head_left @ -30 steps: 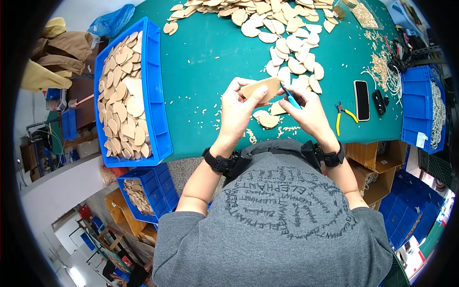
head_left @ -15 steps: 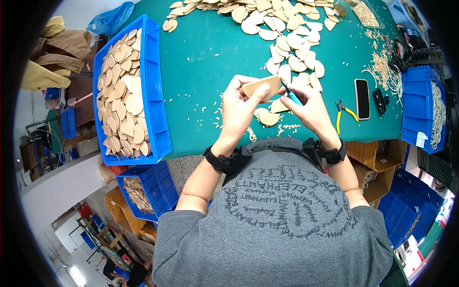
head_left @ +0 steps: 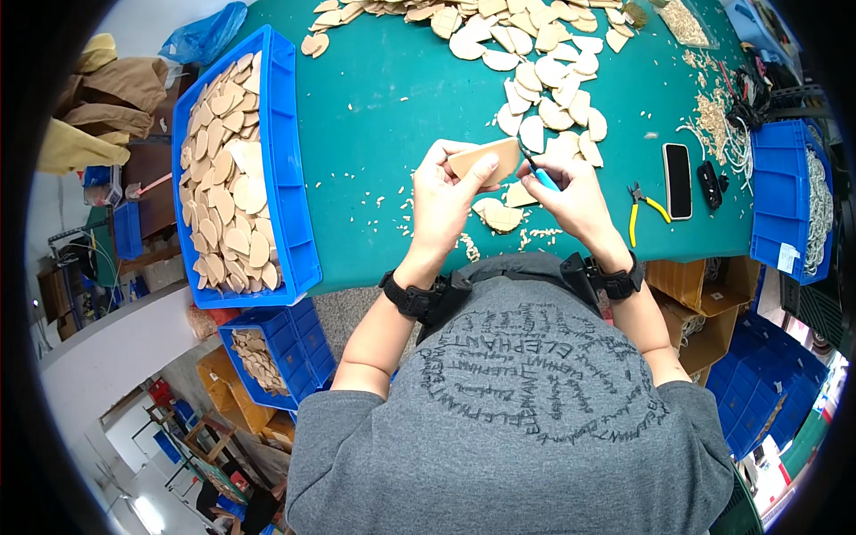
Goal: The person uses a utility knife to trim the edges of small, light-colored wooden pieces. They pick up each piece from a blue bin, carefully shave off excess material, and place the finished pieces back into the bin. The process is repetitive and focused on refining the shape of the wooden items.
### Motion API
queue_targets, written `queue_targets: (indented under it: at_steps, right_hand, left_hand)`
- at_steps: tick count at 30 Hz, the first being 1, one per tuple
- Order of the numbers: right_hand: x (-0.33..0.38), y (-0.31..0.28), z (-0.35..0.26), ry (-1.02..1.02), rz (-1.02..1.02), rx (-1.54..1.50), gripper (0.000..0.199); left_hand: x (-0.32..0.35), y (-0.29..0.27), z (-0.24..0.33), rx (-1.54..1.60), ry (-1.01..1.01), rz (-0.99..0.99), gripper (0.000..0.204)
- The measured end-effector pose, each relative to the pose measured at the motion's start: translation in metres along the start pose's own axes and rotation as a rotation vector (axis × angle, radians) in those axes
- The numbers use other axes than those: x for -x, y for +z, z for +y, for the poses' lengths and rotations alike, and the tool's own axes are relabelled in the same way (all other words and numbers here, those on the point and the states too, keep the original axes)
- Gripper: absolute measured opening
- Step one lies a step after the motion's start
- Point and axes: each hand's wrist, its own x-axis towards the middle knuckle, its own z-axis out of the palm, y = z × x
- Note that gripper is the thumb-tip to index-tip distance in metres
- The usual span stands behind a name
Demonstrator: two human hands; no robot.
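Observation:
My left hand (head_left: 443, 196) grips a flat, leaf-shaped wooden piece (head_left: 486, 161) and holds it above the green table (head_left: 374, 116). My right hand (head_left: 575, 198) holds a small blue-handled tool (head_left: 540, 175) with its tip against the right edge of that piece. Just below my hands a few similar wooden pieces (head_left: 496, 214) lie among small shavings.
A long blue bin (head_left: 290, 178) full of wooden pieces stands at the left. Many loose pieces (head_left: 544, 80) cover the far middle of the table. A black phone (head_left: 678, 180), yellow-handled pliers (head_left: 644, 210) and another blue bin (head_left: 771, 201) lie at the right.
Both hands stay close together on the wooden piece; the tool shifts slightly along its edge.

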Motion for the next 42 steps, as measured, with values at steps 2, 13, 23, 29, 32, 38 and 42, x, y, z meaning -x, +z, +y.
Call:
queue_targets:
  at_steps: [2, 13, 23, 29, 32, 38, 42]
  right_hand:
    - [-0.002, 0.006, 0.002, -0.005, 0.032, -0.106, 0.016]
    - [0.001, 0.0, 0.014, 0.056, 0.0, -0.213, 0.014]
    - [0.005, -0.015, 0.02, 0.113, 0.059, -0.177, 0.016]
    - [0.01, -0.018, 0.022, 0.123, 0.076, -0.197, 0.017]
    - [0.011, -0.017, 0.022, 0.119, 0.074, -0.189, 0.017]
    - [0.011, -0.013, 0.021, 0.131, 0.004, -0.153, 0.02]
    - [0.007, 0.003, 0.012, 0.092, -0.038, -0.129, 0.023]
  left_hand:
    - [-0.001, -0.004, 0.0, 0.012, -0.013, 0.007, 0.024]
    - [-0.106, -0.184, 0.052, 0.532, 0.376, 0.44, 0.053]
    - [-0.06, -0.109, -0.094, -0.935, 0.032, -0.157, 0.045]
    - [-0.017, -0.046, -0.132, -1.308, 0.198, -0.621, 0.045]
    - [-0.019, -0.045, -0.118, -1.288, 0.108, -0.571, 0.032]
    - [-0.026, -0.051, -0.094, -0.414, -0.237, -0.304, 0.013]
    - [-0.017, -0.028, -0.051, 0.071, -0.406, -0.289, 0.021]
